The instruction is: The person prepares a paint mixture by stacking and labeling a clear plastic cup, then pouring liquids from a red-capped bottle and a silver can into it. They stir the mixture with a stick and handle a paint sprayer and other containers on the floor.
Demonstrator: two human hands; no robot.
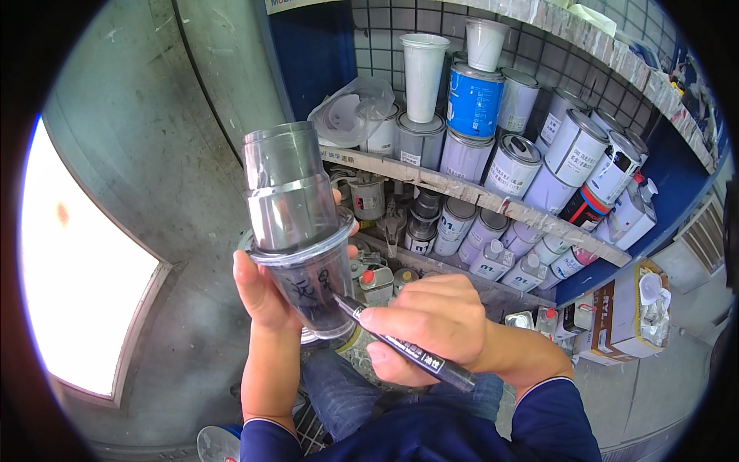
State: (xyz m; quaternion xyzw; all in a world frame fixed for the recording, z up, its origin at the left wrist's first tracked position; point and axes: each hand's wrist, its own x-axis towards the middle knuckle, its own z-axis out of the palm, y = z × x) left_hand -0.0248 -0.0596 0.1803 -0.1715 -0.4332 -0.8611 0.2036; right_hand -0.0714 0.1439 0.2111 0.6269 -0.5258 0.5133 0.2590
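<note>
Plainly, the upright left hand curls round a cup; the right hand, angled inward, pinches a black marker.

Lower clear cup: large handwritten characters in black across the wall, left of the marker tip.
Black marker: white printed lettering along the barrel, partly in Chinese characters.
Upper shelf edge: blue and red lettering at the left end, cut by the border of the view.
Middle shelf edge: dark characters on a strip at the left end.
Blue can: white graphic and fine white print, the latter too small to read.
Tilted silver can: white label, rows of dark characters and digits.
Lower-shelf can: bold dark letter-and-digit mark.
White bottle: similar bold mark.
Cardboard carton: white capitals on a brown band.
</note>
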